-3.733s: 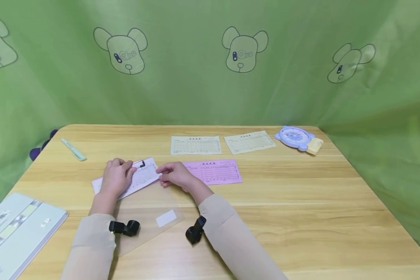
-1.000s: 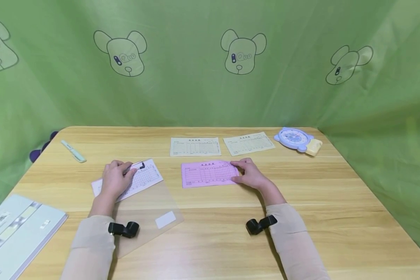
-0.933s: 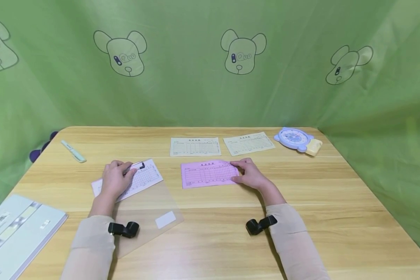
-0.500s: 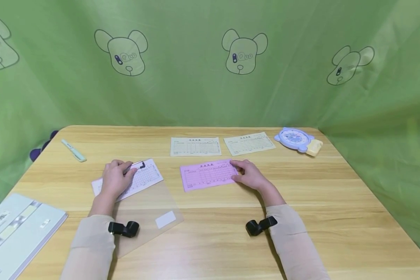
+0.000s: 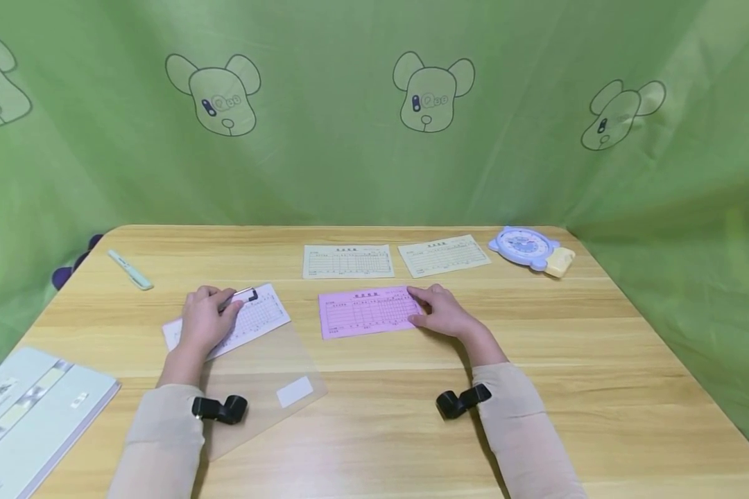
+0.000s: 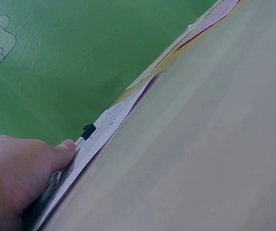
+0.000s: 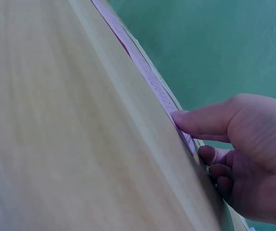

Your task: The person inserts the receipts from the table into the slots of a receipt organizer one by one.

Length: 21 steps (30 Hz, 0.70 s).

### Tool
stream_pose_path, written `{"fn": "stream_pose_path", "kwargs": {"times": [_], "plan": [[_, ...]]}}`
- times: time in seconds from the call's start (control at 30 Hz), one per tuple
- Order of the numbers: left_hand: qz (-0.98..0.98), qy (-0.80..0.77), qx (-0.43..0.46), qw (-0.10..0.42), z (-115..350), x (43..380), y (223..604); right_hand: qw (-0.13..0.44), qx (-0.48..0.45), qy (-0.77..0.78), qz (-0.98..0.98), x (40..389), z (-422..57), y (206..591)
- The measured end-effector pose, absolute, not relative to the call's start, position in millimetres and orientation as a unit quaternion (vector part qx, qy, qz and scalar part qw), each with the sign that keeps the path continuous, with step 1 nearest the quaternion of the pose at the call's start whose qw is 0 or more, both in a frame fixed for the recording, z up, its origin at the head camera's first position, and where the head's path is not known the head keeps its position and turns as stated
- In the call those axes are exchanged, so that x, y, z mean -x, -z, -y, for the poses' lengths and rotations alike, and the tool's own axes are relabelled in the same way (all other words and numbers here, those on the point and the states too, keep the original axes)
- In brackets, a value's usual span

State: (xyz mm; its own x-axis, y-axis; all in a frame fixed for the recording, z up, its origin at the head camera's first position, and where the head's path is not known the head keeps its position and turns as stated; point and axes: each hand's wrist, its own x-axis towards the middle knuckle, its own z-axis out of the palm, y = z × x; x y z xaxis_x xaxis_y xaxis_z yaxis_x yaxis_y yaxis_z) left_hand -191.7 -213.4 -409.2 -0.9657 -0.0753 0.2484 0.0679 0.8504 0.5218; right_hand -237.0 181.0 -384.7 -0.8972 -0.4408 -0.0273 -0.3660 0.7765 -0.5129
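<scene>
- Beige-sleeved, reaching in from 6 o'clock with both arms (image 5: pixel 162 436) over a wooden table (image 5: pixel 630 416), wearing one black camera (image 5: pixel 234 409) on each wrist.
- Passing a pale blue book (image 5: pixel 44 423) lying flat toward 8 o'clock, running out of view at the left.
- Having a translucent board (image 5: pixel 256 423) lying toward 9 o'clock, showing a white label (image 5: pixel 295 391) near one corner and running in under a white form.
- Curling the left hand (image 5: pixel 206 319) over that white form (image 5: pixel 263 315) at 10 o'clock, pinching the metal clip (image 5: pixel 246 295) at its upper edge between thumb and forefinger; hiding the remaining fingertips from sight.
- Gripping a pink form (image 5: pixel 365 313) at 12 o'clock by its 3 o'clock end with the right hand (image 5: pixel 446 313), pressing the thumb on top and bending the other fingers at the edge; not showing clearly how far beneath.
- Looking beyond to a mint pen (image 5: pixel 130 269) lying slantwise at 10 o'clock.
- Facing a pale green form (image 5: pixel 347 261) lying straight, just past the pink one, and a second form (image 5: pixel 444 256) lying tilted at 1 o'clock.
- Seeing a blue clock (image 5: pixel 524 246) and a yellow block (image 5: pixel 560 263) sitting together at 2 o'clock.
- Ending at a green curtain (image 5: pixel 331 159) hanging past 12 o'clock.
</scene>
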Motion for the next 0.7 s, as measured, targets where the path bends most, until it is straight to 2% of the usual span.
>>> {"fn": "stream_pose_path", "kwargs": {"times": [0.23, 0.57, 0.7], "plan": [[0.952, 0.272, -0.001, 0.14, 213.0, 191.1, 409.6, 0.073, 0.197, 0.3, -0.93, 236.8, -180.3, 384.1], [0.952, 0.269, 0.003, 0.144, 214.2, 191.5, 410.1, 0.041, 0.206, 0.33, -0.92, 230.9, -174.5, 385.1], [0.953, 0.269, 0.003, 0.14, 213.0, 191.8, 410.1, 0.041, 0.177, 0.354, -0.917, 230.2, -174.3, 386.3]]}}
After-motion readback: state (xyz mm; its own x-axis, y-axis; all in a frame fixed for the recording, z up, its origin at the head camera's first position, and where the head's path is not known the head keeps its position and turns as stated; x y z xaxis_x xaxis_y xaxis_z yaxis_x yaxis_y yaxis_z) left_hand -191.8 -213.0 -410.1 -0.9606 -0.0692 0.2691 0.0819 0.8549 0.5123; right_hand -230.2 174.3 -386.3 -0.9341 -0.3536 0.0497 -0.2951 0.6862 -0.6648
